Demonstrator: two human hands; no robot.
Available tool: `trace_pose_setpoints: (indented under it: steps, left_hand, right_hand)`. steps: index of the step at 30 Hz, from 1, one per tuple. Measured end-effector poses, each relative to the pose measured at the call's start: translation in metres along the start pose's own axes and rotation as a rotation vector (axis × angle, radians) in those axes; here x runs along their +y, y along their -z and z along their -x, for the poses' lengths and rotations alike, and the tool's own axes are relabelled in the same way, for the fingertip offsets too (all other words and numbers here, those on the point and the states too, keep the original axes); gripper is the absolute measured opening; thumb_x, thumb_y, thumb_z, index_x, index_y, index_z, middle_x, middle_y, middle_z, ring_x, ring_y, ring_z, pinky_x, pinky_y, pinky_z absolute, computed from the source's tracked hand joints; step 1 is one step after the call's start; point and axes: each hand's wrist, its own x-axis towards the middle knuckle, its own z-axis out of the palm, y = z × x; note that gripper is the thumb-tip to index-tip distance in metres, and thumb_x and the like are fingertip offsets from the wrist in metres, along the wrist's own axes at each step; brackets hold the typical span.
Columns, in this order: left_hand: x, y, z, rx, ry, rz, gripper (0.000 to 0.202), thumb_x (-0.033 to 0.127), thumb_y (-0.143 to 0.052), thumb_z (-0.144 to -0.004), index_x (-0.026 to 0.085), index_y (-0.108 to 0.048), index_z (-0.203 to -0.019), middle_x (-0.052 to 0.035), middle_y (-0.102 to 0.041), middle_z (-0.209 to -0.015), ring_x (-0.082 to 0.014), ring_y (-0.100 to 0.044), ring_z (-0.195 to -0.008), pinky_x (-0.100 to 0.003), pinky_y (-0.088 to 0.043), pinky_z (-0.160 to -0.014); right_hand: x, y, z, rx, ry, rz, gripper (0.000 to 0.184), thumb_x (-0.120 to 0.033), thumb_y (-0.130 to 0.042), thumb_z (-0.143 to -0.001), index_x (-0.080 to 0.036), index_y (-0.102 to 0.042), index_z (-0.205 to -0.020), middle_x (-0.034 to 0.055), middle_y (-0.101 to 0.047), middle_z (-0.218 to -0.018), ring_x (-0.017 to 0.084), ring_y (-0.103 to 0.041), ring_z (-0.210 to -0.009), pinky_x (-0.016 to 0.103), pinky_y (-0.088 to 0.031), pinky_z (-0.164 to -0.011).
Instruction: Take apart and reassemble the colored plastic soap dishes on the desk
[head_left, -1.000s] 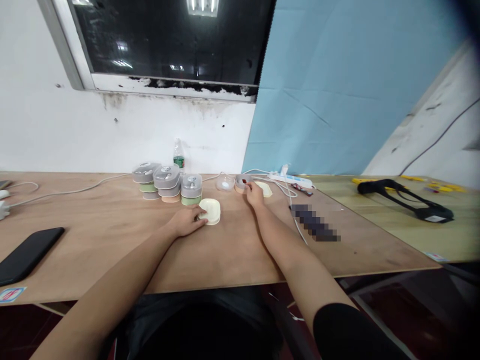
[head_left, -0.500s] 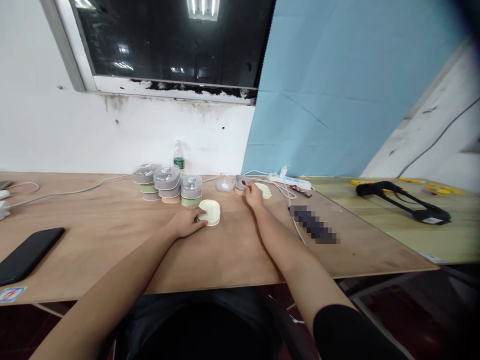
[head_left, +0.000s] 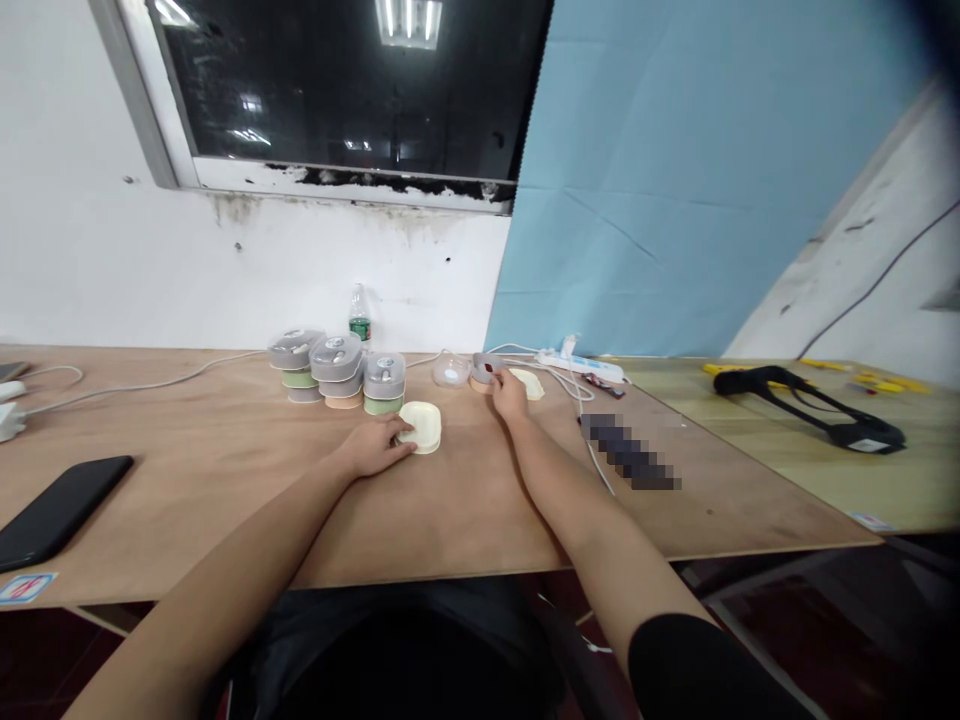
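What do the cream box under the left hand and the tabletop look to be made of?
The cream box looks like plastic: smooth, matte, rounded moulded corners. The tabletop looks like plywood or similar board: dull, with visible grain.

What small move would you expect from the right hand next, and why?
Probably lift the grey lid and carry it to the cream box: the right hand reaches that lid, and the left hand rests on the box, which looks lidless.

Left hand (head_left: 373, 447) on cream container (head_left: 421, 426)
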Motion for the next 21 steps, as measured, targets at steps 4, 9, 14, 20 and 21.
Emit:
trace_pose_setpoints:
  steps: [4, 9, 14, 20, 21]
  left_hand:
    - [0.0005, 0.0005, 0.0003, -0.007, 0.009, -0.004, 0.042, 0.048, -0.048, -0.088, 0.021, -0.061, -0.117, -0.0073, -0.063, -0.109, -0.0205, -0.062, -0.092, -0.033, -0.048, -0.084]
    - [0.0009, 0.0005, 0.0006, -0.006, -0.001, 0.009, 0.042, 0.048, -0.048, -0.088, 0.020, -0.061, -0.117, -0.0082, -0.062, -0.109, -0.0211, -0.061, -0.093, -0.034, -0.048, -0.085]
    - [0.0015, 0.0003, 0.0007, 0.001, 0.000, 0.008, 0.041, 0.048, -0.048, -0.088, 0.021, -0.061, -0.116, -0.0079, -0.062, -0.108, -0.0212, -0.061, -0.093, -0.034, -0.048, -0.085]
    - [0.0003, -0.0002, 0.0006, 0.005, -0.020, 0.000, 0.039, 0.047, -0.049, -0.088, 0.020, -0.062, -0.113, -0.0078, -0.062, -0.108, -0.0200, -0.061, -0.090, -0.032, -0.048, -0.082]
    - [-0.0003, -0.0005, 0.0003, 0.005, -0.024, 0.000, 0.037, 0.046, -0.049, -0.088, 0.020, -0.063, -0.110, -0.0075, -0.062, -0.107, -0.0198, -0.061, -0.090, -0.032, -0.048, -0.081]
  right_hand:
    - [-0.0012, 0.0001, 0.0005, -0.022, 0.000, 0.013, 0.029, -0.019, -0.046, -0.083, -0.017, -0.065, -0.105, 0.0098, -0.069, -0.102, 0.024, -0.061, -0.093, 0.037, -0.045, -0.089]
    - [-0.0041, 0.0009, 0.0019, -0.005, 0.031, 0.010, 0.030, -0.019, -0.044, -0.084, -0.017, -0.066, -0.106, 0.0103, -0.068, -0.106, 0.023, -0.060, -0.097, 0.038, -0.044, -0.091]
    - [-0.0056, 0.0007, 0.0019, 0.004, 0.045, 0.024, 0.030, -0.019, -0.044, -0.084, -0.017, -0.068, -0.102, 0.0090, -0.068, -0.102, 0.021, -0.060, -0.094, 0.036, -0.044, -0.090]
    - [-0.0068, 0.0015, 0.0025, -0.009, 0.051, 0.033, 0.033, -0.019, -0.043, -0.085, -0.018, -0.068, -0.106, 0.0097, -0.068, -0.107, 0.022, -0.060, -0.098, 0.038, -0.043, -0.093]
    - [-0.0080, 0.0023, 0.0032, -0.004, 0.058, 0.027, 0.033, -0.019, -0.043, -0.085, -0.017, -0.068, -0.107, 0.0101, -0.068, -0.108, 0.023, -0.060, -0.099, 0.038, -0.043, -0.094]
